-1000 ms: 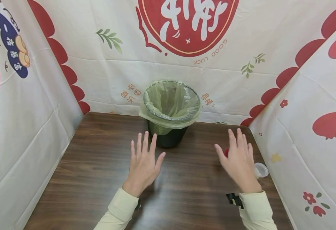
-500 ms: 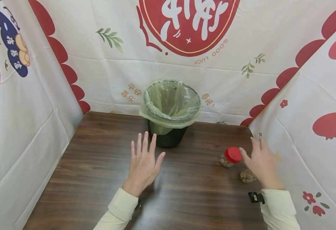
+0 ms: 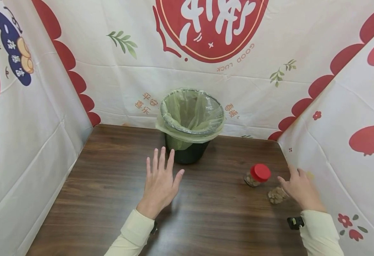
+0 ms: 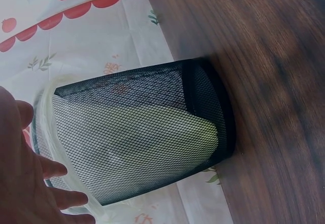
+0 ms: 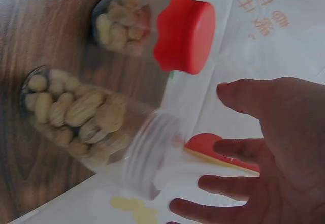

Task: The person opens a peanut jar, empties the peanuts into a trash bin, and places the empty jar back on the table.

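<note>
My right hand point(image 3: 303, 191) hovers at the right edge of the table, its thumb and fingers spread apart and holding nothing. Nearest to it stands a clear jar of peanuts point(image 5: 78, 117) with no lid on its threaded mouth; in the head view the hand hides its upper part. Beside that is a smaller clear jar with a red lid point(image 3: 260, 172), a few nuts at its bottom. Over the middle of the table my left hand point(image 3: 160, 188) is held flat with fingers extended, in front of a black mesh bin point(image 4: 132, 127).
A pale green bag liner point(image 3: 187, 135) is folded over the bin's rim. The bin stands at the back edge of the brown wooden table point(image 3: 110, 199). Printed white cloth point(image 3: 225, 89) rises behind the table and on both sides.
My right hand has moved right, off from over the jars, so the red-lidded jar and the lidless jar's lower part now show. The left hand has stayed in place.
</note>
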A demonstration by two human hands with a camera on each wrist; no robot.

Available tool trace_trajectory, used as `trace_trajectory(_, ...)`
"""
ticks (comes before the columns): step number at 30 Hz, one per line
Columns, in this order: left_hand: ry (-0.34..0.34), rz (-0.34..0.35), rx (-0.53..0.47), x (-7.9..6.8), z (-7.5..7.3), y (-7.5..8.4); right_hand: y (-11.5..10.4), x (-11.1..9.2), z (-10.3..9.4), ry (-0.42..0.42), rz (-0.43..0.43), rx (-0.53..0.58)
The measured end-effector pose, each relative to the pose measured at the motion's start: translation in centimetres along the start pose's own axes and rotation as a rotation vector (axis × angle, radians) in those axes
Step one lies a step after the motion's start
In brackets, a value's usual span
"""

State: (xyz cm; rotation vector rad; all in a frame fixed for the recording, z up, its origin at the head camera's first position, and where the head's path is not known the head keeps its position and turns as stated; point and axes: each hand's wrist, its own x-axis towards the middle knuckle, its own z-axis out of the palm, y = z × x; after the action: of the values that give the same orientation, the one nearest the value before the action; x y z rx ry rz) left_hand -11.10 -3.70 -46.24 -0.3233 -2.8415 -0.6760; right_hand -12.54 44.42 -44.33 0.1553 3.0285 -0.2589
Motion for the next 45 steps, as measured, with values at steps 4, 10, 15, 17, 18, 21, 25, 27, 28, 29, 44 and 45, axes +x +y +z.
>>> trace_trajectory(4, -0.004, -0.006, -0.004, 0.0, -0.1, -0.1, 0.9, 0.0, 0.2, -0.129, 0.022, -0.019)
trace_trajectory(10, -0.005, -0.01, -0.015, -0.1, -0.1, -0.1, 1.3, -0.3, 0.4, -0.184, 0.019, -0.018)
trace_trajectory(15, 0.005, -0.013, -0.021, -0.2, -0.2, -0.2, 1.0, -0.5, 0.2, -0.161, 0.021, -0.027)
trace_trajectory(17, 0.009, -0.014, -0.018, -0.2, -0.2, -0.3, 0.9, -0.6, 0.0, -0.156, 0.02, -0.034)
trace_trajectory(18, 0.013, -0.013, -0.017, -0.2, -0.2, -0.3, 0.8, -0.7, -0.1, -0.16, 0.022, -0.038)
trace_trajectory(21, 0.013, -0.013, -0.021, -0.2, -0.2, -0.3, 0.6, -0.9, -0.3, -0.168, 0.021, -0.045)
trace_trajectory(25, 0.011, -0.014, -0.023, -0.3, -0.2, -0.3, 0.5, -0.9, -0.6, -0.175, 0.004, -0.046)
trace_trajectory(27, 0.012, -0.015, -0.021, -0.3, -0.2, -0.3, 0.7, -0.7, -0.9, -0.177, -0.006, -0.043)
trace_trajectory(28, 0.012, -0.015, -0.02, -0.3, -0.2, -0.4, 0.7, -0.7, -1.2, -0.174, -0.009, -0.045)
trace_trajectory(29, 0.015, -0.016, -0.023, -0.2, -0.2, -0.4, 0.8, -0.6, -1.4, -0.163, -0.01, -0.044)
trace_trajectory(44, 0.014, -0.027, -0.034, -0.2, -0.1, -0.5, -3.5, -2.2, -7.8, 0.225, 0.03, -0.043)
trace_trajectory(45, 0.015, -0.026, -0.036, -0.2, -0.1, -0.5, -4.1, -2.3, -8.0, 0.249, 0.031, -0.032)
